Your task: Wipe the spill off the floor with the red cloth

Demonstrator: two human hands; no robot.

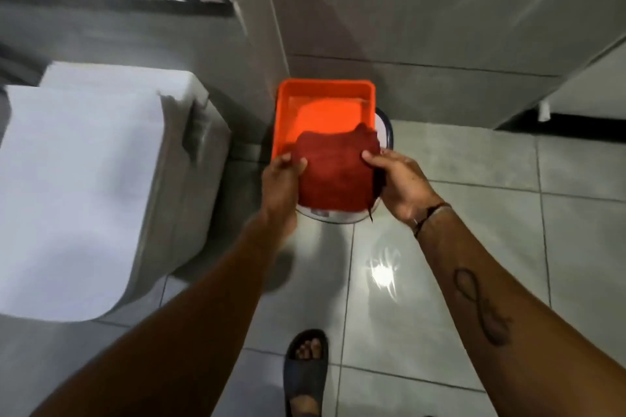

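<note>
I hold the red cloth [333,173] folded flat between both hands, above the near edge of an orange tub [288,101]. My left hand [279,179] pinches the cloth's left side and my right hand [398,183] grips its right side. A dark thread hangs from the cloth's lower right corner. A wet, shiny patch [382,269] glints on the grey floor tiles below my right wrist.
The orange tub rests on a white bucket [384,132] with a dark rim, standing in the corner of the tiled walls. A white toilet [84,186] fills the left side. My foot in a dark sandal [306,369] stands on the floor near the bottom.
</note>
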